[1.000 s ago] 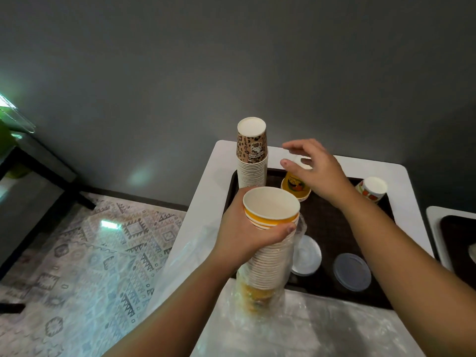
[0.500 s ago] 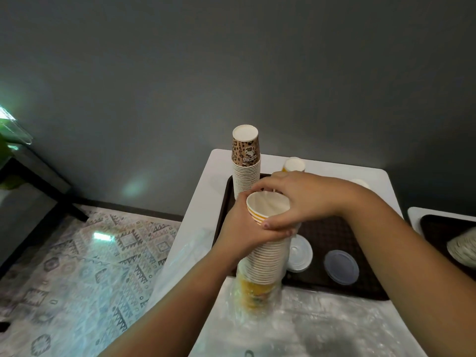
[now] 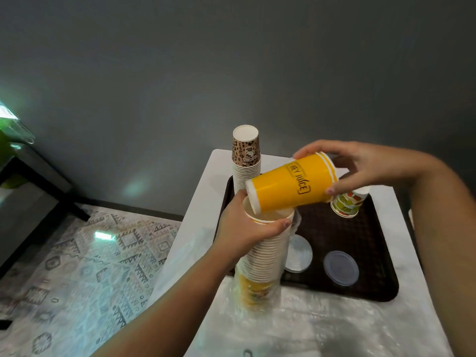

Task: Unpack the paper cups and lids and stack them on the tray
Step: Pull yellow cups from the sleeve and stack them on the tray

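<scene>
Right hand: your right hand (image 3: 365,167) holds the yellow cup (image 3: 291,185) by its mouth end, fingers curled round the rim, thumb underneath.
Cup axis: the cup lies nearly on its side, base pointing left toward your other hand and slightly down, mouth to the right. It hangs just above the top of the sleeve stack (image 3: 265,253).
Left hand: your left hand (image 3: 247,230) grips the sleeve stack just under its top rim, fingers wrapped round it. The stack stands upright in its plastic wrap (image 3: 257,300) on the table (image 3: 322,331), at the near left edge of the tray (image 3: 360,287).
Next move: probably to turn the cup base up and carry it right and back onto the tray; the right hand is nearer.
Already on tray: leopard-print stack (image 3: 246,161), patterned cup (image 3: 346,204), two lids (image 3: 298,253).
</scene>
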